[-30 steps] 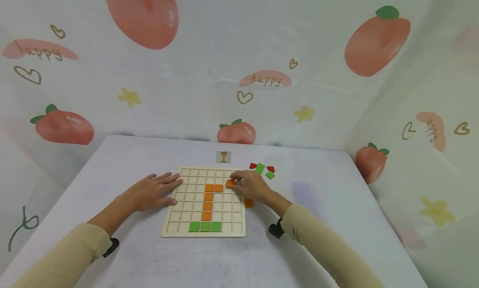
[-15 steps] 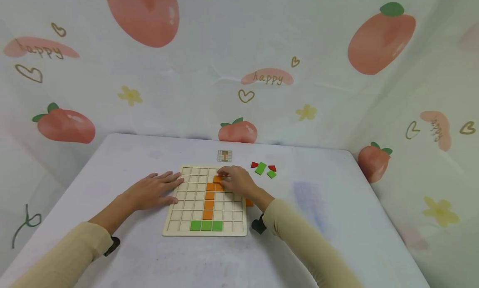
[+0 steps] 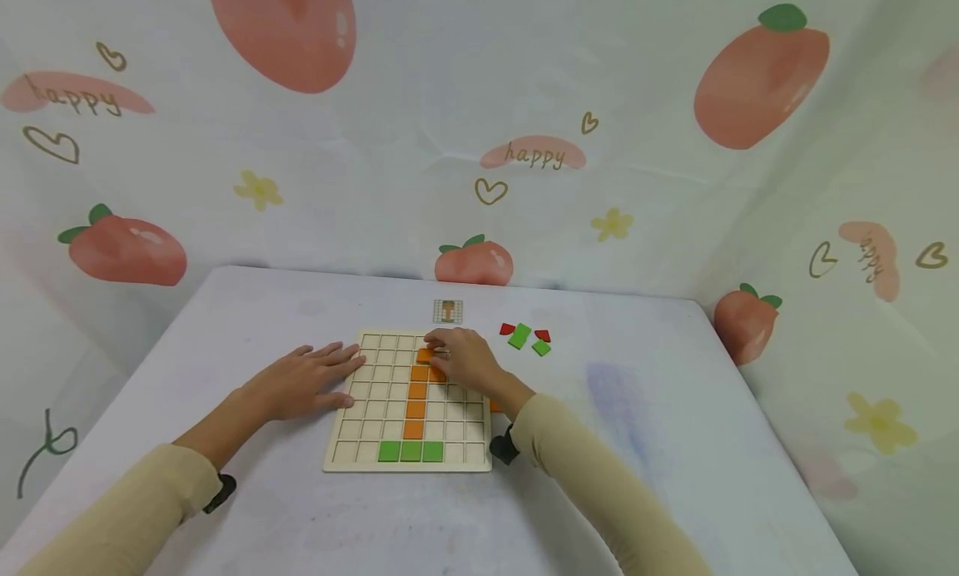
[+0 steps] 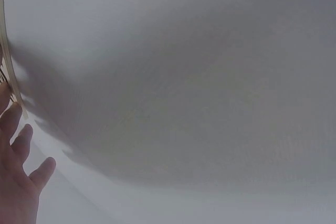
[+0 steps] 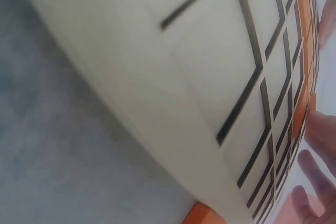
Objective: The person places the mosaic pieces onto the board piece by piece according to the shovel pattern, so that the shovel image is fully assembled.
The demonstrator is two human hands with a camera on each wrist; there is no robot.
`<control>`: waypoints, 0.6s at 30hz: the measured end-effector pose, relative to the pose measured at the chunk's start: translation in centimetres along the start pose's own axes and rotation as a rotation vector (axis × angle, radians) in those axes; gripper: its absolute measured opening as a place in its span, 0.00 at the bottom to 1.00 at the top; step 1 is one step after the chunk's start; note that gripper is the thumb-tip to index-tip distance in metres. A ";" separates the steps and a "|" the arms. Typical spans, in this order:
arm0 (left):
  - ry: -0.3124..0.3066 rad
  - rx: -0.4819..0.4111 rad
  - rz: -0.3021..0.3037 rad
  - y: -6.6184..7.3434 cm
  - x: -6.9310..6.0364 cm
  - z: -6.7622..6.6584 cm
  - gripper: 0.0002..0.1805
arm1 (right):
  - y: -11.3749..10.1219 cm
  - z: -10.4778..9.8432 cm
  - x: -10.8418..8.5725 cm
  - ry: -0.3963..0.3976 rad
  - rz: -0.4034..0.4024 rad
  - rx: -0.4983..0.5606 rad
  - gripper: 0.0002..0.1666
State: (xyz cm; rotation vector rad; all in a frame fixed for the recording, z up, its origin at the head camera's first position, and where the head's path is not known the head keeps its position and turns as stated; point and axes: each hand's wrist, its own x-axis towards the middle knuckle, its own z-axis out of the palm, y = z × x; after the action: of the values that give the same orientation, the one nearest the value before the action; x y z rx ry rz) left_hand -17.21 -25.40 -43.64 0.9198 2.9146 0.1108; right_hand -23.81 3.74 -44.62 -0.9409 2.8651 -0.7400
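Left grip spread, right grip pinches an orange tile at a board holding green and orange tiles.

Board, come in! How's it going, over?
Right hand pinches orange tile at board. Left hand at board's left edge. Loose pieces off right, apparently not blocking.

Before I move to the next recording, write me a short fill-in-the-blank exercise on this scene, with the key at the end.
1. The tile that the right hand pinches is coloured ____.
2. The left hand touches the grid board at its ____ edge, as the person sees it.
3. The board row nearest the person holds ____ green tiles.
4. Off the board, two loose green pieces lie near two other pieces coloured ____.

Missing words: orange; left; three; red.
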 end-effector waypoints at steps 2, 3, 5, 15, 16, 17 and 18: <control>-0.003 0.002 -0.001 0.0 0.0 0.0 0.39 | -0.1 0.0 0.1 -0.002 0.005 0.001 0.20; -0.003 0.000 -0.001 0.0 0.0 0.0 0.39 | -0.2 0.1 0.1 -0.003 0.009 -0.001 0.20; -0.001 -0.003 0.001 0.0 0.0 0.0 0.39 | -0.3 0.2 0.2 -0.008 0.017 0.000 0.20; 0.003 -0.006 0.010 -0.2 0.0 0.1 0.40 | -0.6 0.2 0.2 -0.031 0.038 0.006 0.20; 0.002 -0.008 0.010 -0.2 0.0 0.1 0.40 | -0.7 0.1 0.2 -0.034 0.041 0.007 0.20; 0.002 -0.009 0.009 -0.2 0.0 0.1 0.40 | -0.7 0.1 0.2 -0.037 0.045 0.010 0.21; 0.002 -0.009 0.009 -0.2 0.0 0.1 0.40 | -0.7 0.1 0.2 -0.039 0.047 0.011 0.21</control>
State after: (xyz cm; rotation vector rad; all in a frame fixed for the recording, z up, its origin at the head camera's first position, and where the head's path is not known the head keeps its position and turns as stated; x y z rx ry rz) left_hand -17.32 -25.60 -43.75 0.9327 2.9091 0.1257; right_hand -23.59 3.10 -44.40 -0.8739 2.8359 -0.7235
